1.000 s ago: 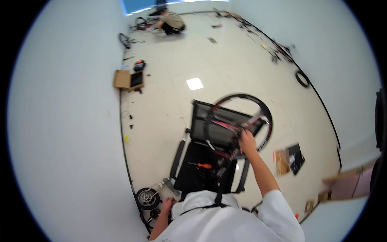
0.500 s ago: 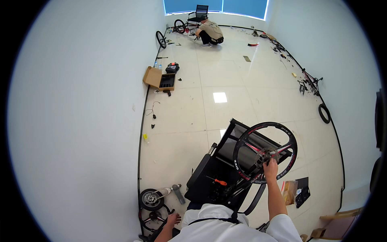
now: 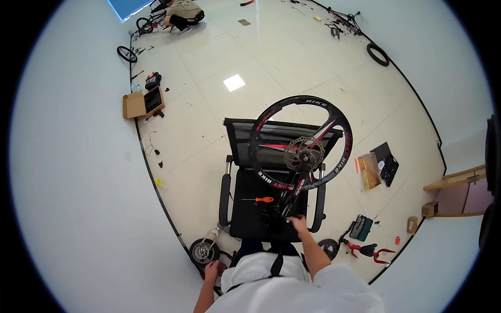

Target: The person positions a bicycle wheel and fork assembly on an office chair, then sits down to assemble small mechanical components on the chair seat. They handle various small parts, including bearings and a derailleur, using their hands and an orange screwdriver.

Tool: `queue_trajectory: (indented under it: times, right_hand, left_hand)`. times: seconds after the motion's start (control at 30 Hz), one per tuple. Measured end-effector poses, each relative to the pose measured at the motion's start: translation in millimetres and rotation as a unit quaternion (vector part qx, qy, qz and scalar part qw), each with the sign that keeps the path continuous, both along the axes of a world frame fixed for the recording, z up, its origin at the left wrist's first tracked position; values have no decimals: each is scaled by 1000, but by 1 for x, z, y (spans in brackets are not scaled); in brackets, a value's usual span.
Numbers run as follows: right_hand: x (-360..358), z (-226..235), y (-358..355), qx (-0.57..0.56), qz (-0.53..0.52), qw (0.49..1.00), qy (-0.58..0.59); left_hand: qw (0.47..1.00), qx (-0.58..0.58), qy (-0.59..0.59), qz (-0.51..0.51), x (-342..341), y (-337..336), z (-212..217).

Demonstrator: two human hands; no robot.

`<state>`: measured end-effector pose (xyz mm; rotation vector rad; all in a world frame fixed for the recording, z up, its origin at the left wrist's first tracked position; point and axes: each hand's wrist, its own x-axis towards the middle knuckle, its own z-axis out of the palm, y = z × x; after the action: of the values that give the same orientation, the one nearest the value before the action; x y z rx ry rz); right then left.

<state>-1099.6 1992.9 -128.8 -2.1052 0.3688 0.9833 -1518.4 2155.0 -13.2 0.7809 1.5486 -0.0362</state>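
Observation:
A black wheel with red and white markings (image 3: 344, 122) and a disc brake rotor (image 3: 290, 156) leans over the backrest of a black office chair (image 3: 250, 180). It is joined to a dark bicycle frame part (image 3: 294, 195) that slants down onto the seat. My right hand (image 3: 299, 226) is beside the lower end of this part, fingers apart; whether they touch it is unclear. An orange-handled screwdriver (image 3: 264, 199) lies on the seat, near small dark bits. My left hand (image 3: 212, 269) hangs low at my left, loosely open and holding nothing, close to a small wheel (image 3: 202, 252) on the floor.
On the right are a cardboard box (image 3: 369, 171), a black tool case (image 3: 389, 169), a green case (image 3: 361, 228) and a small red bike frame (image 3: 368, 250). An open carton (image 3: 134, 106) lies along the left wall. A person (image 3: 183, 14) squats at the far left.
My view has swung right and downward. My right hand has let go of the wheel's hub and moved down to the frame part's lower end. My left hand stays low.

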Motion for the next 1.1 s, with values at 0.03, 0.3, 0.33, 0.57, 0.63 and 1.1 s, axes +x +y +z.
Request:
queue_trajectory:
  times: [0.03, 0.3, 0.33, 0.57, 0.63, 1.1]
  right_hand:
    - [-10, -10, 11, 114, -19, 993, 33]
    - [-20, -21, 44, 212, -31, 977, -15]
    - [-34, -33, 36, 252, -29, 967, 0]
    - [-30, -78, 11, 235, 141, 961, 29]
    - [-16, -95, 19, 253, 111, 957, 84]
    - [-66, 27, 13, 244, 40, 965, -84]
  left_hand:
    - [998, 0, 41, -40, -6, 2, 9]
    - [985, -54, 139, -85, -68, -7, 59]
    - [984, -55, 142, -87, -65, -4, 58]
    - [932, -61, 38, -356, 40, -3, -35]
    - [907, 73, -17, -415, 92, -24, -97]
    - [941, 261, -110, -186, 231, -177, -186]
